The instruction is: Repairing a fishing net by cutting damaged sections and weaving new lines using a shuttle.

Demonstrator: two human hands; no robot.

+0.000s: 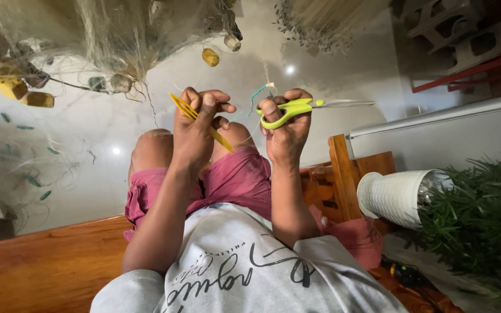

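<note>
My left hand grips a flat yellow netting needle, which slants down past my palm toward my knee. My right hand holds a pair of scissors with lime-green handles; the steel blades point right and look closed. Between the two hands runs a thin teal and white twine, pinched at my right thumb. Fine strands lead up from it to a pale fishing net with yellow floats. Both hands hover above my knees in pink shorts.
I sit on a wooden bench over a glossy pale floor. More net lies at the left. A white ribbed pot with a green plant is at the right, and grey blocks on a red rack at the upper right.
</note>
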